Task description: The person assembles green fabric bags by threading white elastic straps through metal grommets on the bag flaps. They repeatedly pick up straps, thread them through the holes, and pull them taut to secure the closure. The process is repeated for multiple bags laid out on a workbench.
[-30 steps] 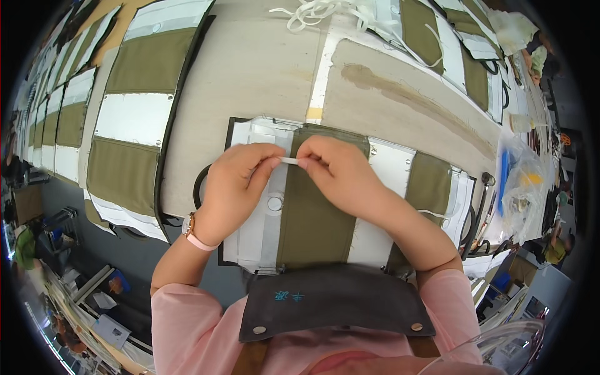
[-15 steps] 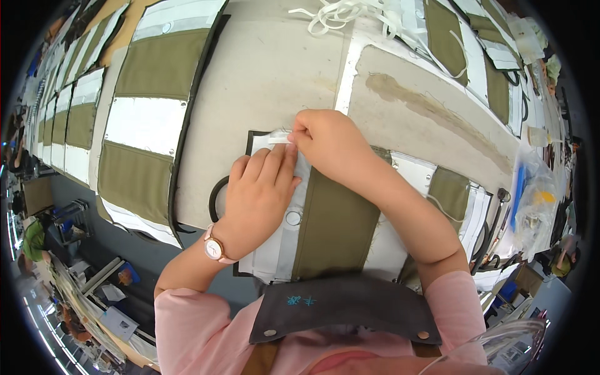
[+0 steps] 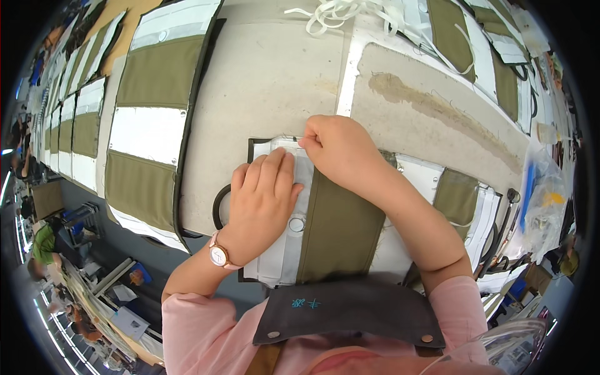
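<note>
A: While we go L to R, what's at 9 o'clock?
B: Row of olive-and-white fabric panels (image 3: pixel 147 125) laid flat on the beige table (image 3: pixel 269 81), well apart from the hands.
A: Left hand (image 3: pixel 262 197)?
B: Center, open palm, fingers flat, pressing the white strip of the olive panel piece (image 3: pixel 337 231). No grip, just holding it down. Wristwatch (image 3: pixel 219 255) at approx. 7 o'clock from it. A dark ring (image 3: pixel 217 203) peeks out just beside the hand at 9.
A: Right hand (image 3: pixel 340 153)?
B: At 1 o'clock of the left, fingertips pinched on the piece's top white edge. The piece lies at the table's near edge, right in front of the person's apron (image 3: pixel 350 309).
A: Farther right?
B: White cords (image 3: pixel 337 12) at 12, clear plastic bag (image 3: pixel 544 194) at 3.
</note>
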